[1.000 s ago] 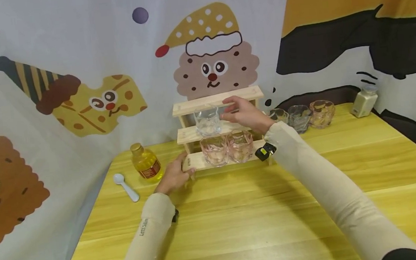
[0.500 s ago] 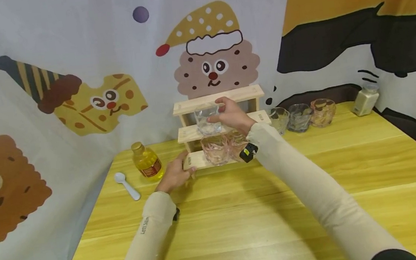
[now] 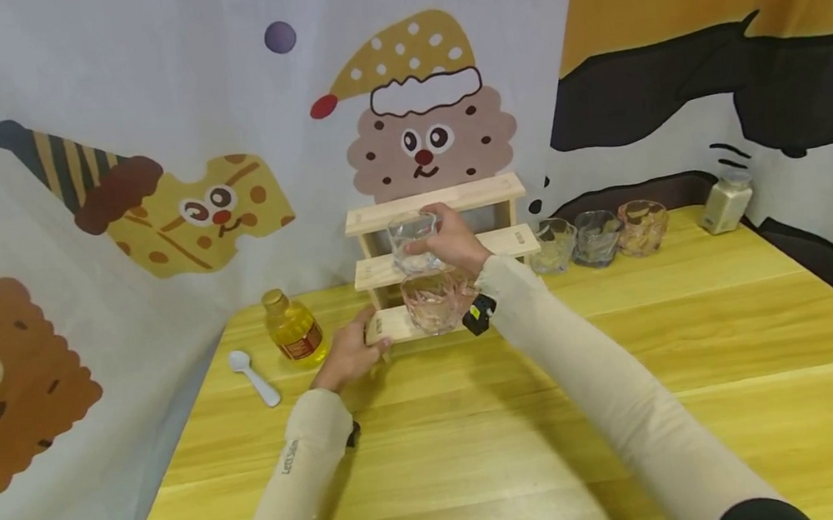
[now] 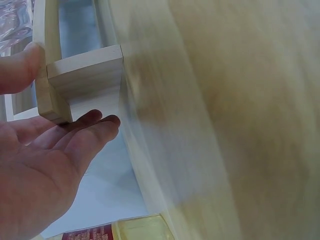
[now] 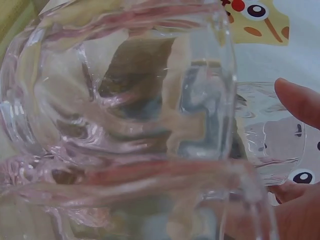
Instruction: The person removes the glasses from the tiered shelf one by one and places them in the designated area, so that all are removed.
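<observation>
My left hand (image 3: 351,353) grips the left end of the bottom step of a three-tier wooden rack (image 3: 393,324). In the left wrist view the thumb lies on one side of the board and the fingers (image 4: 95,132) on the other. On the middle step, my right hand (image 3: 451,240) holds a clear glass (image 3: 410,252) between thumb and fingers. Two pinkish glasses sit side by side on the bottom step; the left one (image 3: 428,305) shows well, the other (image 3: 462,285) is partly behind my right wrist. Both loom large in the right wrist view, the clear glass (image 5: 267,130) beyond.
Right of the rack stand a clear glass (image 3: 554,245), a grey glass (image 3: 597,238) and a pinkish glass (image 3: 643,228). A pale-filled jar (image 3: 729,203) is farther right. Left of the rack are a yellow bottle (image 3: 293,329) and a white spoon (image 3: 253,378). A printed cloth hangs behind.
My right hand has moved left from beside the clear glass and taken hold of it. The left hand has stayed on the rack's end.
</observation>
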The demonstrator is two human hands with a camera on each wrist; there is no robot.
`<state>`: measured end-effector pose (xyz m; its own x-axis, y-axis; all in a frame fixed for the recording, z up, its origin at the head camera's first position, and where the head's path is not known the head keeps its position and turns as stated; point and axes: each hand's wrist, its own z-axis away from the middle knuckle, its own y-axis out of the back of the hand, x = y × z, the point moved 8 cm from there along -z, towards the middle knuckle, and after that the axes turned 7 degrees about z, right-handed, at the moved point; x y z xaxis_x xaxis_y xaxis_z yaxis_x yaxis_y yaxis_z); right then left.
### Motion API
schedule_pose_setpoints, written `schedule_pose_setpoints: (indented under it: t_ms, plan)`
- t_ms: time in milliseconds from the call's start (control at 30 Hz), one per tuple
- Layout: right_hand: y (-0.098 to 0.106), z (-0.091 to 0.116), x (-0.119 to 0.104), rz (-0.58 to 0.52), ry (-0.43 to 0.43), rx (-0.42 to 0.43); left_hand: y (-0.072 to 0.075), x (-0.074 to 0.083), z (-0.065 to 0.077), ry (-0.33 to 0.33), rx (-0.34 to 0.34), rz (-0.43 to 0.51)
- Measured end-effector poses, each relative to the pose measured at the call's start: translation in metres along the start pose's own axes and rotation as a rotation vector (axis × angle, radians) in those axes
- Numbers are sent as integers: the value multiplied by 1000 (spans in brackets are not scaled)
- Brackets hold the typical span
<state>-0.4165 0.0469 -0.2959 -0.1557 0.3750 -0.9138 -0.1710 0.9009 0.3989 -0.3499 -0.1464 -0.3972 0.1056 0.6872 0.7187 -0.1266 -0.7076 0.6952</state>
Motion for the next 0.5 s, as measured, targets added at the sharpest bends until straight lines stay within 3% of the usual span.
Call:
schedule_pose_setpoints:
  t_ms: [500]
  plan:
    - [1,4,-5,19,2,43,-1,-5,1,-4,-7,26]
